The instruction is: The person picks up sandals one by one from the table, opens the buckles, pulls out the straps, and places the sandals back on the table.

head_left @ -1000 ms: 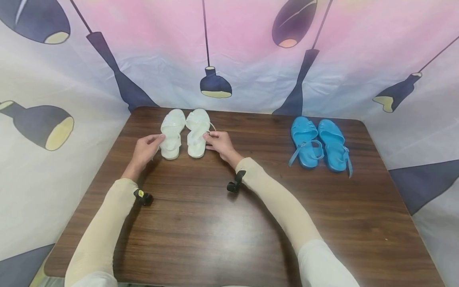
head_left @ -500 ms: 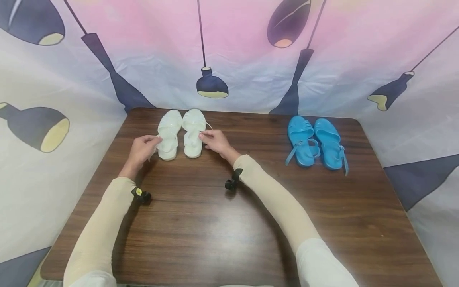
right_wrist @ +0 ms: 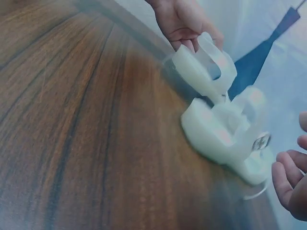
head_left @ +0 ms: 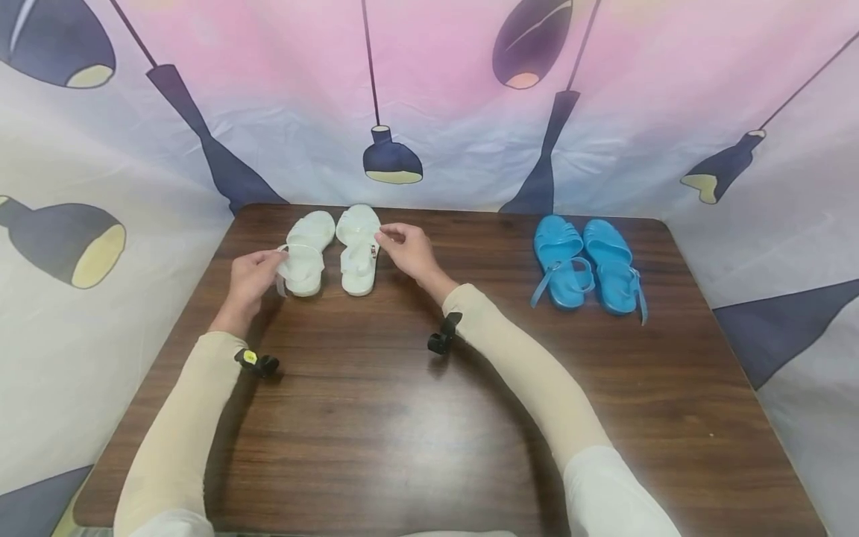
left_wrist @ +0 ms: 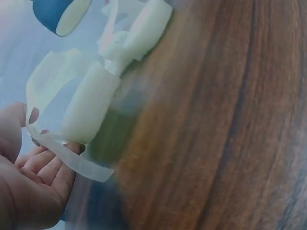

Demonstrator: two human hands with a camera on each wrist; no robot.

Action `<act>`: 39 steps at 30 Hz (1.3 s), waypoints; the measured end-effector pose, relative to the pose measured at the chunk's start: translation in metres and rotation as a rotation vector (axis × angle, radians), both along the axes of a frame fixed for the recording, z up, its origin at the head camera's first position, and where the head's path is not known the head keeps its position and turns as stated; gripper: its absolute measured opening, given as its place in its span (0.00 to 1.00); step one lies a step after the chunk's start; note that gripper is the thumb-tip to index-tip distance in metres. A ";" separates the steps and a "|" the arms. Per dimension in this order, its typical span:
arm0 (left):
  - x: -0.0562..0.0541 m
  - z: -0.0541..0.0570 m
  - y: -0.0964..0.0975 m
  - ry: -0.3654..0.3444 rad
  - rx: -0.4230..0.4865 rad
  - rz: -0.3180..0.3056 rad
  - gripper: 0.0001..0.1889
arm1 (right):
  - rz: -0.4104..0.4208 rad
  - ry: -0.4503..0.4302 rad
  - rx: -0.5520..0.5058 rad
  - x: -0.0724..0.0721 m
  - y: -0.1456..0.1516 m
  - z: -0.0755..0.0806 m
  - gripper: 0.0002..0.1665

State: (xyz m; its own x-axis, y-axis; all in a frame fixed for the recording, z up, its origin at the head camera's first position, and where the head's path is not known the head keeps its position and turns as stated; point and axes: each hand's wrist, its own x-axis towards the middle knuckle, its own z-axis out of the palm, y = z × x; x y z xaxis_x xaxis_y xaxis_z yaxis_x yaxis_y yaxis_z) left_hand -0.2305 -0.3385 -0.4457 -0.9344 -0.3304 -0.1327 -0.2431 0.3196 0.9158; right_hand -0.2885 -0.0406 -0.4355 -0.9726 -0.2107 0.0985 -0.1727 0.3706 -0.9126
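Two white sandals with ankle straps stand side by side at the table's back left. My left hand [head_left: 253, 280] pinches the strap [left_wrist: 79, 160] of the left sandal [head_left: 312, 231] near its buckle end. In the left wrist view the strap's loose end hangs past my fingers. My right hand [head_left: 409, 250] is beside the right sandal [head_left: 359, 220], its fingertips right at the outer edge. Seen in the right wrist view, its loosely bent fingers [right_wrist: 283, 179] hold nothing, close to the sandal's metal buckle [right_wrist: 261, 142].
A pair of blue sandals [head_left: 607, 257] with loose straps stands at the back right of the brown wooden table [head_left: 376, 388]. A lamp-patterned cloth [head_left: 463, 134] hangs behind the table's back edge and along both sides.
My left hand has shifted left with the strap, and the left sandal is now angled away from the other. My right hand has moved forward off the right sandal's buckle, which now shows.
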 end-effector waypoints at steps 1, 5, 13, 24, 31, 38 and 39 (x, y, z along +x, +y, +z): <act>0.001 0.003 0.001 0.018 0.014 0.003 0.25 | 0.004 0.030 0.009 0.001 0.000 0.004 0.21; 0.008 0.018 0.007 0.075 0.066 0.003 0.18 | 0.057 0.091 0.006 0.010 0.000 0.021 0.22; 0.026 0.057 0.038 0.158 0.252 0.048 0.03 | 0.200 0.062 -0.027 0.034 -0.003 0.049 0.25; 0.057 0.079 0.098 0.225 0.378 -0.003 0.05 | 0.243 -0.124 -0.330 0.072 0.006 0.054 0.27; 0.065 0.071 0.128 0.215 0.386 -0.081 0.11 | 0.185 -0.115 -0.331 0.090 0.033 0.050 0.24; 0.072 0.055 0.156 0.160 0.308 -0.189 0.20 | 0.082 -0.134 -0.303 0.103 0.066 0.038 0.23; 0.074 0.053 0.160 0.154 0.297 -0.207 0.20 | 0.068 -0.135 -0.299 0.105 0.070 0.036 0.23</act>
State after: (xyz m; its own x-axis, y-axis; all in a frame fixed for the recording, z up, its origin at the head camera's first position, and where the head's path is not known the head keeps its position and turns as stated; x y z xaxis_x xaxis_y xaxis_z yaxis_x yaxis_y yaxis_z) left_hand -0.1569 -0.1780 -0.3931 -0.9937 -0.1012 -0.0473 -0.0538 0.0627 0.9966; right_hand -0.1837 0.0297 -0.3998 -0.9657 -0.2571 0.0373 -0.0582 0.0743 -0.9955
